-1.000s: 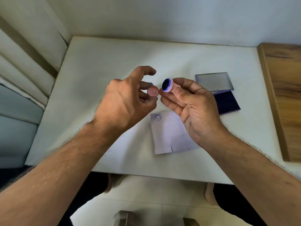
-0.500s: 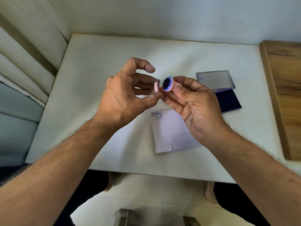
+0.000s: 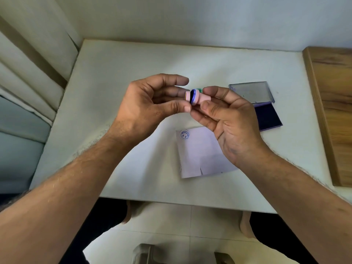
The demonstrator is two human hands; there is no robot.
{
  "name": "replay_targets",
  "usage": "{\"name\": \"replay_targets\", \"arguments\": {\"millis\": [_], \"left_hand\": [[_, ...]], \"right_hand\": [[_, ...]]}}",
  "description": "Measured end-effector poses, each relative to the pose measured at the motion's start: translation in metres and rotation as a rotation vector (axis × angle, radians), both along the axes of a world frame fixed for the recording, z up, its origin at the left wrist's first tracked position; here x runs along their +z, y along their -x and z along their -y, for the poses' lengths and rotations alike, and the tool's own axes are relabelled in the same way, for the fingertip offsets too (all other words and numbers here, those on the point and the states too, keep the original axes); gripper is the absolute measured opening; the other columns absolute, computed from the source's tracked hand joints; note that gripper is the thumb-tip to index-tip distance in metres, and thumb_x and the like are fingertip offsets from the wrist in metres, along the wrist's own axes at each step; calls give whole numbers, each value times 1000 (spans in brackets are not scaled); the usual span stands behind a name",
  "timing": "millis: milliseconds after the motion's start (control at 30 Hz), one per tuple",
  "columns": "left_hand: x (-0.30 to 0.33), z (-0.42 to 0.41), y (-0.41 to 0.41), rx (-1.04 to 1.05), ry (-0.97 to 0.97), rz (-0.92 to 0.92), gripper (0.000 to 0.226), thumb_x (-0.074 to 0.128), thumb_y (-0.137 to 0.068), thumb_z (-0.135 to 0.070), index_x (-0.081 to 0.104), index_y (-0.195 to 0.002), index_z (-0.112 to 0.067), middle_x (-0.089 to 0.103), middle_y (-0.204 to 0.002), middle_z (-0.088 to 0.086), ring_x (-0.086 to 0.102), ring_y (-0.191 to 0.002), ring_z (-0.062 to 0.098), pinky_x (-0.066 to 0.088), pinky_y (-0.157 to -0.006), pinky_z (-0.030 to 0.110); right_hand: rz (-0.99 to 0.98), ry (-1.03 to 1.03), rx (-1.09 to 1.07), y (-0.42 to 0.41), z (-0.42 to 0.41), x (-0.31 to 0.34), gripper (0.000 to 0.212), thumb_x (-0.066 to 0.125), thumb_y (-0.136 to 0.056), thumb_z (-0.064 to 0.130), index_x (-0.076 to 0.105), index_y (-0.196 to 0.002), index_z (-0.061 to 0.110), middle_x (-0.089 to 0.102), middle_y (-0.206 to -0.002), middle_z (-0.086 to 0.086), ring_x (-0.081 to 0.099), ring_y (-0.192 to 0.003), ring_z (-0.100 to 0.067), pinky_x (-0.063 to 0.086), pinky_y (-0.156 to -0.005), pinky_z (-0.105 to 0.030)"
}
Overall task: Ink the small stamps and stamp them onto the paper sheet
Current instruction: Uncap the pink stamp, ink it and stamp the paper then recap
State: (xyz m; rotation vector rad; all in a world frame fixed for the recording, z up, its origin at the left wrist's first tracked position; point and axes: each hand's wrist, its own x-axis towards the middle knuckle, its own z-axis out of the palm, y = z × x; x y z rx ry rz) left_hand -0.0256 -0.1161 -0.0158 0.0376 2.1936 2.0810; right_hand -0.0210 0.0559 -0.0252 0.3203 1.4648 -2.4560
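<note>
My right hand (image 3: 226, 121) pinches a small pink stamp (image 3: 202, 97) above the table, its blue-inked face turned to the left. My left hand (image 3: 150, 105) pinches the stamp's pink cap (image 3: 188, 96) between thumb and fingers, right against the inked face. A bit of green (image 3: 200, 90) shows behind the stamp. Below the hands lies the paper sheet (image 3: 202, 155) with one blue smiley print (image 3: 184, 134) in its far left corner. The open ink pad (image 3: 267, 117) lies to the right, dark blue, with its clear lid (image 3: 251, 91) folded back.
The white table (image 3: 118, 77) stands against a wall. A wooden board (image 3: 335, 111) borders the table's right side. A cushioned seat back runs along the left. My knees and the tiled floor show below the table's near edge.
My left hand has turned the pink cap and brought it right, up to the stamp's inked face. Both hands have drawn closer together.
</note>
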Motion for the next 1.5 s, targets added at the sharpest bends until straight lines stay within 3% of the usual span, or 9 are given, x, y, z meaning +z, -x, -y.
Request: {"name": "replay_targets", "arguments": {"millis": [367,633,900,1133,1267,1500], "left_hand": [[-2,3,2,-22,-11,10,34,77,-65,-9,71,-98,-13,78,-84,-2,74,-85,17,57,-82,28],[-3,5,3,-30,16,30,27,73,-76,4,71,-97,-14,78,-82,-2,74,-83,16,57,-76,25],[1,6,4,-23,-5,27,27,70,-77,10,72,-94,-11,77,-78,-3,73,-76,11,57,-71,22],[1,6,3,-32,-22,15,27,73,-73,8,71,-93,-10,77,-78,-3,73,-78,12,56,-72,21],[0,4,2,-28,-22,-14,29,77,-65,0,71,-92,-9,77,-79,-2,73,-79,14,57,-75,24],[1,-1,-2,-49,13,-69,32,79,-63,-2,71,-93,-9,77,-84,-4,74,-82,15,57,-78,26]], "right_hand": [[-259,-301,47,-2,-2,-3,30,64,-79,-14,66,-89,15,77,-91,-3,74,-92,-22,58,-81,-34],[-474,-688,-3,-6,-3,-6,22,75,-80,1,69,-97,14,75,-91,7,73,-84,-3,54,-78,-19],[-440,-628,-13,-3,-6,-6,20,80,-76,8,70,-94,11,77,-87,0,75,-79,-12,60,-78,-37],[-232,-382,27,0,-5,4,24,76,-68,29,72,-84,11,76,-71,-3,75,-69,-23,59,-61,-28],[-193,-442,68,1,-4,1,17,70,-84,25,71,-85,8,74,-66,-7,74,-62,-26,59,-55,-31],[-240,-645,131,-2,-3,-2,42,51,-97,40,67,-87,3,65,-56,-14,63,-42,-26,50,-39,-30]]}}
